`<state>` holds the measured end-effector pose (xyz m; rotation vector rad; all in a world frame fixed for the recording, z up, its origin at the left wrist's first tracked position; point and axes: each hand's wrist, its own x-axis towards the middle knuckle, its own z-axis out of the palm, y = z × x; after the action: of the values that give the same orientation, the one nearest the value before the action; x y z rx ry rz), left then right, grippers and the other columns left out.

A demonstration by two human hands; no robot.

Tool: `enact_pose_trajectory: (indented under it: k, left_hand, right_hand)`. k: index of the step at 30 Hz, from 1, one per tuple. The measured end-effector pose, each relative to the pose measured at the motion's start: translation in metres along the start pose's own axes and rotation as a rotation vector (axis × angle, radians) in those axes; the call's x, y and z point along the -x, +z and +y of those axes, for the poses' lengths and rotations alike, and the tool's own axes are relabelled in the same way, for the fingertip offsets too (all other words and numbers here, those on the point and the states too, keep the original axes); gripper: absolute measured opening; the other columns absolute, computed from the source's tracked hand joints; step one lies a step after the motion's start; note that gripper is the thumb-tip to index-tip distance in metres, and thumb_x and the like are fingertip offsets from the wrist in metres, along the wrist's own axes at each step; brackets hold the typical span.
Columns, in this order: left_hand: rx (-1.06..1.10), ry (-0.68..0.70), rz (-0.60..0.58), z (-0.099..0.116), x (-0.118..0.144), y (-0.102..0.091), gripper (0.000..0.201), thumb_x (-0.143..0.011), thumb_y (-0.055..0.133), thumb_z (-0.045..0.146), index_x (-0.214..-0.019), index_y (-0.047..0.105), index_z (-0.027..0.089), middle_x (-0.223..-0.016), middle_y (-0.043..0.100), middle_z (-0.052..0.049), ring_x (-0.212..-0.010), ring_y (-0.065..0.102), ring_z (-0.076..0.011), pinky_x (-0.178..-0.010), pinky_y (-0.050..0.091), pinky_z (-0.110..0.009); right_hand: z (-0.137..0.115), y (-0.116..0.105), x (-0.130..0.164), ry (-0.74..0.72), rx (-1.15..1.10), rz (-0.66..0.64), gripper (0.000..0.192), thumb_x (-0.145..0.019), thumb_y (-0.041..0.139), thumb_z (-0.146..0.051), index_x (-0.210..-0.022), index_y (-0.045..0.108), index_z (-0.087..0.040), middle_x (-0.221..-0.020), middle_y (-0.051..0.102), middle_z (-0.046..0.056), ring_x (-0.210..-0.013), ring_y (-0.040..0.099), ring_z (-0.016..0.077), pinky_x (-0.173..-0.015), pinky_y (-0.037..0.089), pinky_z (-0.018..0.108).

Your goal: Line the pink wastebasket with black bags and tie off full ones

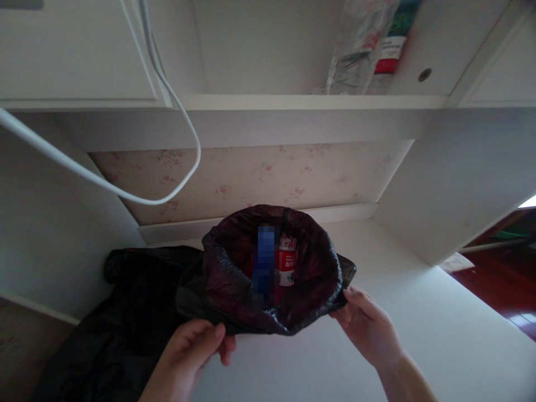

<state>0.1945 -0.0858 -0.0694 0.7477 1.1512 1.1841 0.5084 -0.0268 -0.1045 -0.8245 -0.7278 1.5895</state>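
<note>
A black plastic bag stands with its mouth wide, its edge folded outward all round. Inside it are a red-and-white bottle and a blue item whose details are blurred out. My left hand pinches the folded edge at the near left, thumb on top. On the near right side, my right hand grips the same edge between thumb and fingers. Whether a bin stands under the bag is hidden.
Dark, crumpled material lies to the left of the bag. A white cable hangs in a loop at upper left. Overhead, a white shelf holds a clear plastic package and a green, white and red bottle. White side panels flank the nook.
</note>
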Motion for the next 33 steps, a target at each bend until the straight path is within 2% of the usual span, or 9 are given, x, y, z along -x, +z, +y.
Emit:
enact_pose_trajectory:
  k: [5, 11, 14, 17, 19, 23, 25, 28, 33]
  left_hand:
    - [0.208, -0.042, -0.103, 0.008, 0.003, 0.000, 0.034, -0.067, 0.094, 0.045, -0.058, 0.072, 0.020, -0.053, 0.066, -0.002, -0.046, 0.054, -0.0127, -0.051, 0.043, -0.026]
    - [0.317, -0.022, -0.235, 0.024, -0.003, 0.014, 0.039, -0.078, 0.087, 0.038, -0.052, 0.066, 0.019, -0.042, 0.055, 0.001, -0.040, 0.048, -0.0084, -0.049, 0.041, -0.023]
    - [0.339, 0.022, -0.227, 0.036, -0.006, 0.014, 0.035, -0.075, 0.089, 0.034, -0.053, 0.067, 0.020, -0.046, 0.058, 0.002, -0.042, 0.051, -0.0083, -0.050, 0.045, -0.022]
    - [0.379, 0.017, -0.189, 0.043, -0.021, -0.005, 0.030, -0.072, 0.091, 0.037, -0.058, 0.071, 0.019, -0.047, 0.061, 0.001, -0.039, 0.053, -0.0088, -0.047, 0.048, -0.022]
    - [0.410, -0.001, -0.134, 0.044, -0.040, -0.022, 0.031, -0.080, 0.083, 0.035, -0.059, 0.070, 0.018, -0.046, 0.061, 0.001, -0.036, 0.054, -0.0103, -0.048, 0.051, -0.023]
    - [0.434, -0.108, 0.005, 0.043, -0.082, -0.045, 0.029, -0.099, 0.058, 0.030, -0.083, 0.078, 0.016, -0.072, 0.079, -0.007, -0.057, 0.072, -0.0189, -0.058, 0.060, -0.029]
    - [0.380, -0.193, -0.020, 0.048, -0.096, -0.046, 0.030, -0.099, 0.059, 0.035, -0.095, 0.079, 0.014, -0.085, 0.082, -0.011, -0.073, 0.078, -0.0238, -0.070, 0.063, -0.034]
    - [0.301, -0.200, -0.129, 0.062, -0.107, -0.041, 0.024, -0.095, 0.065, 0.033, -0.097, 0.080, 0.015, -0.092, 0.083, -0.011, -0.085, 0.079, -0.0262, -0.079, 0.062, -0.034]
    - [0.128, -0.203, -0.211, 0.083, -0.125, -0.037, 0.018, -0.089, 0.065, 0.021, -0.094, 0.080, 0.013, -0.091, 0.082, -0.014, -0.082, 0.079, -0.0288, -0.078, 0.062, -0.039]
  right_hand:
    - [-0.023, 0.015, 0.003, -0.071, 0.024, -0.004, 0.037, -0.073, 0.086, -0.040, -0.052, 0.064, -0.020, -0.044, 0.056, 0.000, -0.046, 0.051, 0.0101, -0.054, 0.048, 0.024]
    - [-0.063, 0.038, 0.001, -0.088, 0.008, -0.037, 0.047, -0.073, 0.084, -0.039, -0.043, 0.053, -0.019, -0.034, 0.043, -0.003, -0.030, 0.040, 0.0066, -0.040, 0.040, 0.022]
    - [-0.075, 0.033, -0.012, -0.132, 0.053, -0.028, 0.038, -0.073, 0.085, -0.043, -0.053, 0.063, -0.020, -0.037, 0.050, -0.002, -0.034, 0.045, 0.0081, -0.042, 0.044, 0.021]
    - [-0.072, 0.010, -0.038, -0.107, 0.052, 0.038, 0.034, -0.074, 0.085, -0.049, -0.063, 0.068, -0.020, -0.041, 0.055, -0.003, -0.036, 0.047, 0.0074, -0.037, 0.039, 0.017]
    - [-0.061, -0.007, -0.057, -0.009, 0.032, 0.093, 0.035, -0.071, 0.087, -0.043, -0.060, 0.064, -0.020, -0.044, 0.058, -0.004, -0.036, 0.048, 0.0062, -0.036, 0.037, 0.015]
    - [-0.037, -0.017, -0.078, 0.152, 0.072, 0.031, 0.028, -0.067, 0.089, -0.041, -0.073, 0.073, -0.019, -0.063, 0.074, 0.003, -0.049, 0.066, 0.0163, -0.045, 0.053, 0.024]
    - [-0.033, -0.009, -0.082, 0.177, 0.077, -0.013, 0.029, -0.068, 0.088, -0.042, -0.083, 0.077, -0.020, -0.073, 0.079, 0.005, -0.061, 0.073, 0.0209, -0.057, 0.061, 0.030]
    - [-0.039, 0.004, -0.088, 0.151, 0.110, -0.044, 0.028, -0.069, 0.086, -0.036, -0.093, 0.078, -0.024, -0.081, 0.081, 0.002, -0.064, 0.074, 0.0187, -0.063, 0.062, 0.029]
    - [-0.058, 0.008, -0.105, 0.095, 0.202, -0.075, 0.031, -0.059, 0.090, -0.025, -0.086, 0.079, -0.016, -0.078, 0.080, 0.006, -0.064, 0.073, 0.0167, -0.061, 0.060, 0.023]
